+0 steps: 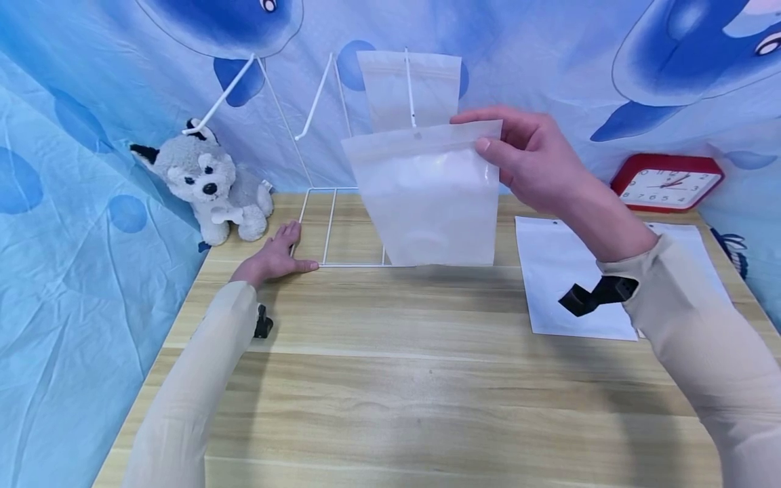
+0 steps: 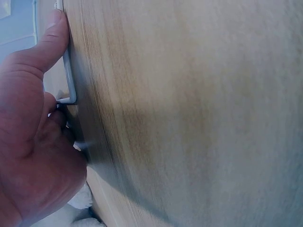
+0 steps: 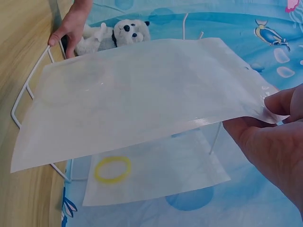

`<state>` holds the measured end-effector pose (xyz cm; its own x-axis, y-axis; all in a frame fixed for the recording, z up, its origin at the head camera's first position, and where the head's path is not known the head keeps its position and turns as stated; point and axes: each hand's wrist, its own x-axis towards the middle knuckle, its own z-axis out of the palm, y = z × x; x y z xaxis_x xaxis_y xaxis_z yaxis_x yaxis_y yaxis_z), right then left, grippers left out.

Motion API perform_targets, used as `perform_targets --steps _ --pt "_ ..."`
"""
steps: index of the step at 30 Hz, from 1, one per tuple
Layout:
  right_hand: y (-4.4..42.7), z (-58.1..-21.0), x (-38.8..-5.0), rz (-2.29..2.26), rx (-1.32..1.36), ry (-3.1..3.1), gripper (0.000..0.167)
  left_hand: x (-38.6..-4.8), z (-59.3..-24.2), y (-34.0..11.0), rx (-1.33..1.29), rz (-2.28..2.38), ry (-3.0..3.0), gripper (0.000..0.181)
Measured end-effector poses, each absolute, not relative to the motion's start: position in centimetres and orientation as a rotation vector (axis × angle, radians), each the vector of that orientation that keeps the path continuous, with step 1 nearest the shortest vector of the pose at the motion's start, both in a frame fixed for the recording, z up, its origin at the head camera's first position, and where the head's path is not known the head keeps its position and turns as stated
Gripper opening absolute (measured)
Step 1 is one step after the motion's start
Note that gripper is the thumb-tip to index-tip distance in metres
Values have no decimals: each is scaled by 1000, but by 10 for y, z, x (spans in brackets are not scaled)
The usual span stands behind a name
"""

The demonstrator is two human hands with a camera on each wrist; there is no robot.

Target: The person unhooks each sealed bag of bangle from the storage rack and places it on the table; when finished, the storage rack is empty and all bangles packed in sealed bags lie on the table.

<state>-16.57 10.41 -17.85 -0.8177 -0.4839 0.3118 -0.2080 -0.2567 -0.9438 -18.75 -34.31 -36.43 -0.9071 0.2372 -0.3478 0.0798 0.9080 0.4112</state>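
Observation:
My right hand [image 1: 531, 159] pinches the upper right corner of a frosted white zip bag [image 1: 433, 196] between thumb and fingers. The hole in the bag's top edge is at the tip of a white prong; whether the prong passes through it I cannot tell. Behind it, a second zip bag [image 1: 415, 88] hangs on that prong, with a yellow ring [image 3: 112, 170] showing through it in the right wrist view. My left hand [image 1: 271, 257] holds the front left corner of the white wire rack [image 1: 327, 227], thumb along the front bar and fingers at the side bar.
Two bare prongs [image 1: 314, 102] stick out from the rack's left part. A plush husky [image 1: 204, 179] sits left of the rack. On the right lie white bags [image 1: 567, 285], partly under my right forearm, near a red clock [image 1: 668, 183]. A blue patterned cloth hangs behind.

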Motion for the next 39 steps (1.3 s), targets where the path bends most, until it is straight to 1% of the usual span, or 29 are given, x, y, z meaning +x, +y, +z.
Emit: perform_targets --steps 10,17,26,34,39 --pt "128 -190 -160 -2209 -737 1728 31 -188 -366 -343 231 560 2675 108" --pt "149 -207 -156 -2176 -650 1762 34 -189 -367 -344 229 548 2675 109" --pt "167 -236 -151 -2208 -471 1768 36 -190 -370 -346 221 547 2671 109" --pt "173 -254 -154 -2290 -454 1587 32 -191 -369 -347 226 547 2671 110" --pt "176 -261 -162 -2303 -442 1673 31 -191 -369 -346 228 548 2671 110"
